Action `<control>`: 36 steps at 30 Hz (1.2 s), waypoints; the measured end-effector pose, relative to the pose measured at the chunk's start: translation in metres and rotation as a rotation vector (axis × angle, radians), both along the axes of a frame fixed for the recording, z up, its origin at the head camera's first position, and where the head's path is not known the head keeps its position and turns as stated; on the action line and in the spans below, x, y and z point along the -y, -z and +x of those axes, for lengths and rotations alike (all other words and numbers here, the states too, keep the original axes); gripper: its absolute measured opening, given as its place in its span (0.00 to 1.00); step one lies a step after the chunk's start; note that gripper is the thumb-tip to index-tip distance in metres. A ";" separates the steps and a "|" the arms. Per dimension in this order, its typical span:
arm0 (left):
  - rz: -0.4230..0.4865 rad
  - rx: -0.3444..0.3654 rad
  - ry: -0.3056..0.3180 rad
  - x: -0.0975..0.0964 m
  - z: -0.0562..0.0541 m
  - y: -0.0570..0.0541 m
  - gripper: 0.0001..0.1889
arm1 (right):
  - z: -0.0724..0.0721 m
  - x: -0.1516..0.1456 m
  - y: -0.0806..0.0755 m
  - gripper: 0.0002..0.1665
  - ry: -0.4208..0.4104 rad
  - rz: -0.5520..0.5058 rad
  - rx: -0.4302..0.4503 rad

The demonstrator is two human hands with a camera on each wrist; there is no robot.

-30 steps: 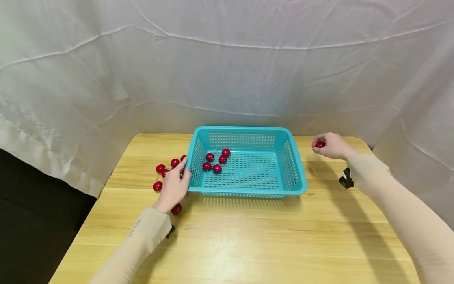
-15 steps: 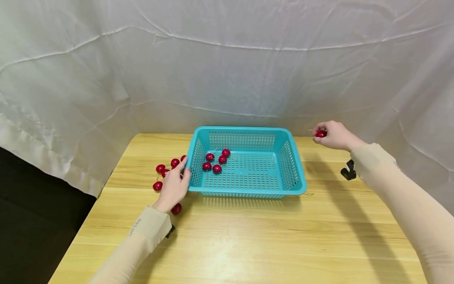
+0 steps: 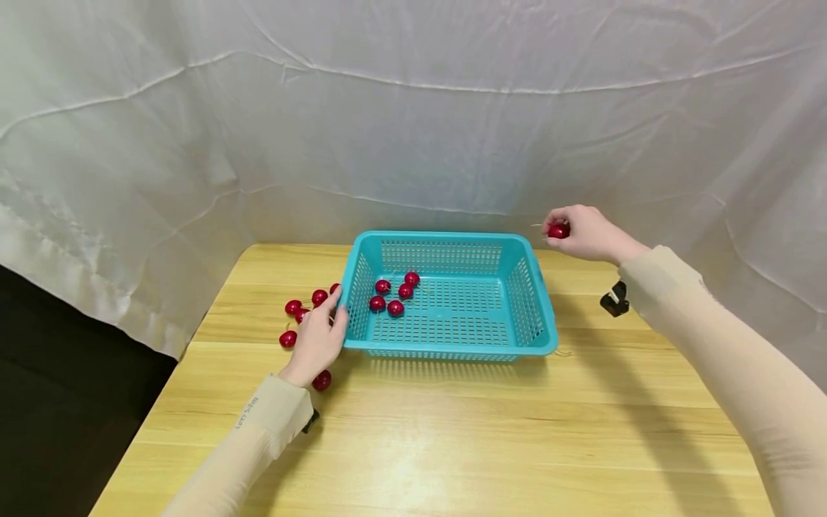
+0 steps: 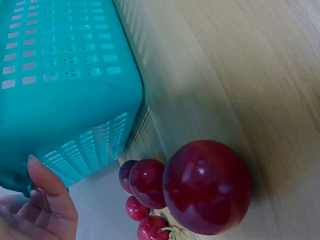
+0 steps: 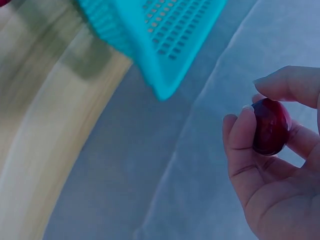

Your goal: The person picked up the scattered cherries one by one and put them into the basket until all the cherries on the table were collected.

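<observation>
A turquoise plastic basket (image 3: 446,350) with perforated walls stands on the wooden table, with several red cherries (image 3: 395,308) in its left half. At its left rim, my left hand (image 3: 316,345) grips the edge, thumb (image 4: 47,180) against the outer side below the rim. My right hand (image 3: 584,233) is raised beyond the basket's back right corner. Between its thumb and fingers it pinches one dark red cherry (image 5: 271,126), whose thin stem points left in the head view. More cherries (image 3: 288,339) lie on the table around the left hand, some partly hidden by it.
Pale fabric (image 3: 413,143) hangs behind the table (image 3: 413,438) and at its sides. A dark area (image 3: 71,402) lies beyond the left table edge. A thin stem (image 3: 563,352) shows beside the basket's front right corner.
My right hand has lifted with its cherry and then moved left toward the basket. The left hand, the basket and the other cherries have stayed in place.
</observation>
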State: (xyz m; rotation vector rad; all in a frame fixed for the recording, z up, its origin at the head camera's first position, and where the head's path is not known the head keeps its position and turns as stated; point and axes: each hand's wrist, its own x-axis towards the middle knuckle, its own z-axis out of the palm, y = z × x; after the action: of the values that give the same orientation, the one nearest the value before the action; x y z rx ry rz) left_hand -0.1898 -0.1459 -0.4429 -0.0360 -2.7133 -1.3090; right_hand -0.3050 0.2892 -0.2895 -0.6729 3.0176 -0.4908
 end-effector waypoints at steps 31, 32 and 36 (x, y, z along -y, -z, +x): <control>0.003 0.007 0.005 0.000 0.000 0.000 0.29 | -0.006 0.134 0.013 0.07 -0.301 0.049 0.037; 0.005 0.005 0.004 0.000 0.001 0.000 0.29 | -0.006 0.137 0.014 0.07 -0.302 0.053 0.047; 0.009 -0.003 0.007 -0.001 0.001 -0.001 0.29 | -0.005 0.149 0.020 0.08 -0.293 0.069 0.090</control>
State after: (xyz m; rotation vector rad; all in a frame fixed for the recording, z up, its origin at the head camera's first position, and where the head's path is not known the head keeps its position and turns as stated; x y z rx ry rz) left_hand -0.1885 -0.1448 -0.4420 -0.0467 -2.7070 -1.3225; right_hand -0.3104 0.1407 -0.3091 -1.0344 2.7712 -0.3904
